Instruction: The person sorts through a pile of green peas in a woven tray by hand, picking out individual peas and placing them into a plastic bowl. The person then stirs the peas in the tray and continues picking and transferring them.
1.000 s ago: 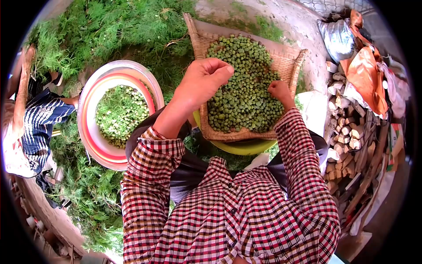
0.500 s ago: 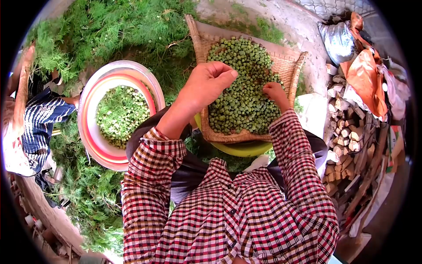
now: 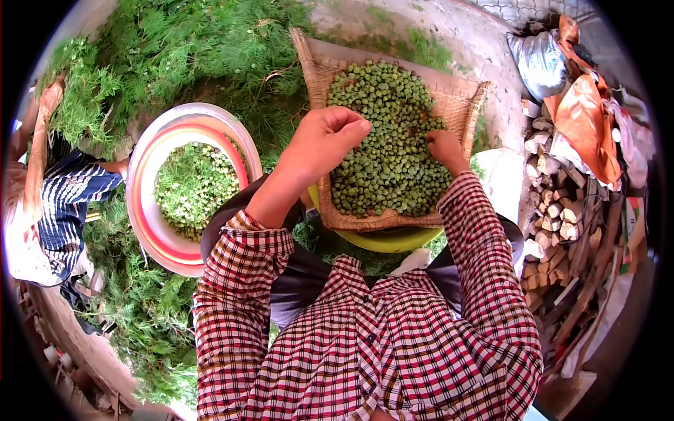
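Note:
A woven tray (image 3: 319, 77) heaped with small round green seeds (image 3: 386, 119) rests on a yellow-green bowl (image 3: 382, 240) in front of my lap. My left hand (image 3: 326, 140) hovers over the tray's left edge, its fingers curled against the thumb; whatever lies inside it is hidden. At the tray's right side my right hand (image 3: 446, 149) lies on the seeds, knuckles up and fingertips buried among them. Both my sleeves are red-and-white checked.
To the left stands a pink-rimmed basin (image 3: 144, 203) holding green sprigs and seeds. Feathery green branches (image 3: 210, 42) cover the ground around it. Another person's striped sleeve (image 3: 67, 203) is at far left. Cut firewood (image 3: 554, 210) and orange bags (image 3: 583, 119) fill the right.
My right hand reached up-left over the seeds and came back to the tray's right side. My left hand stayed raised and dropped slightly.

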`<state>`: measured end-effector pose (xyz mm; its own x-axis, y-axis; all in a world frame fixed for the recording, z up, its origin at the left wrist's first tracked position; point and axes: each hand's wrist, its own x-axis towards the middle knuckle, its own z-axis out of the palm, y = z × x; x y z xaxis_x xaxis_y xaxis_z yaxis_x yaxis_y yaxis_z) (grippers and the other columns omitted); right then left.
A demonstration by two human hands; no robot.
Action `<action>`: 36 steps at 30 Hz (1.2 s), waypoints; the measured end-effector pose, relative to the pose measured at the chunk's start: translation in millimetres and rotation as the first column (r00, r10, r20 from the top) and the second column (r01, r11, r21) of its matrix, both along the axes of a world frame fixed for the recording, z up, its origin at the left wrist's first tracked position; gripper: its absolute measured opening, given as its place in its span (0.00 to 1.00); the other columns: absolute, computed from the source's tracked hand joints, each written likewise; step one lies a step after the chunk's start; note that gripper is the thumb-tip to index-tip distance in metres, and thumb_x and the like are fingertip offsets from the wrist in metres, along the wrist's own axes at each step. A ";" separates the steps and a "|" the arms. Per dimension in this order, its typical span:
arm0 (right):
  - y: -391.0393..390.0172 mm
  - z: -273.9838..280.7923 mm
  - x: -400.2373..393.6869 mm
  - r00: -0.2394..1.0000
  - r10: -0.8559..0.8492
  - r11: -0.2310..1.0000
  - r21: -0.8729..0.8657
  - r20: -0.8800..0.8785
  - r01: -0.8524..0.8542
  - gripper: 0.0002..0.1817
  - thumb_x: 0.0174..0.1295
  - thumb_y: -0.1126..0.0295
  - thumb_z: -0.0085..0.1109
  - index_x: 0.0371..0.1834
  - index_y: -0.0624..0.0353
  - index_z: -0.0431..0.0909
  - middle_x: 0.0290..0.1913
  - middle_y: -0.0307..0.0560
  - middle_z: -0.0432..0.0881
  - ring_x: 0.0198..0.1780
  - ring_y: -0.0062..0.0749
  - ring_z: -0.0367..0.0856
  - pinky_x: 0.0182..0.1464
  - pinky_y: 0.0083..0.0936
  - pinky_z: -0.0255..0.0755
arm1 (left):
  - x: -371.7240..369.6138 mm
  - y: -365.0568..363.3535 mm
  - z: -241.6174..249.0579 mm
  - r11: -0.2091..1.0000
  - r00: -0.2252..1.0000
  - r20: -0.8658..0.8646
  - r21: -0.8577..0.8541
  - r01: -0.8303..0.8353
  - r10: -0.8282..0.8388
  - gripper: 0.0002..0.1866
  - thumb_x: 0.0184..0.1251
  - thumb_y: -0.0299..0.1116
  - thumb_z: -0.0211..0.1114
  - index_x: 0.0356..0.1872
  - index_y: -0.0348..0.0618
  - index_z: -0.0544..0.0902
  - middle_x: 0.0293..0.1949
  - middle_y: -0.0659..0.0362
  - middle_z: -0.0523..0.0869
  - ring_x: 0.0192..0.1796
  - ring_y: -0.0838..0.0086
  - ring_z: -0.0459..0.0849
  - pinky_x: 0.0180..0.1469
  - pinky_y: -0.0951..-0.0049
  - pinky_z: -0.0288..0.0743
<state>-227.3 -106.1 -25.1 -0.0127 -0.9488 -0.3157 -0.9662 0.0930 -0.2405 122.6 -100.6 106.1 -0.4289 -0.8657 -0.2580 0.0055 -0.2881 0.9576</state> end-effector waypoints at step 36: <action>26.0 10.0 9.6 0.875 -0.326 0.945 0.092 0.358 0.314 0.07 0.56 0.71 0.48 0.23 0.61 0.71 0.23 0.44 0.74 0.24 0.31 0.71 0.28 0.29 0.65 | -4.7 4.7 0.8 0.998 0.999 0.017 -0.046 0.046 -0.045 0.12 0.61 0.36 0.59 0.34 0.35 0.80 0.27 0.66 0.78 0.30 0.85 0.74 0.36 0.82 0.69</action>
<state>-217.7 -80.1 -15.1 -0.1933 -0.9025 -0.3849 -0.7278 0.3950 -0.5607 117.9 -95.9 106.9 -0.4640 -0.8567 -0.2253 -0.0218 -0.2433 0.9697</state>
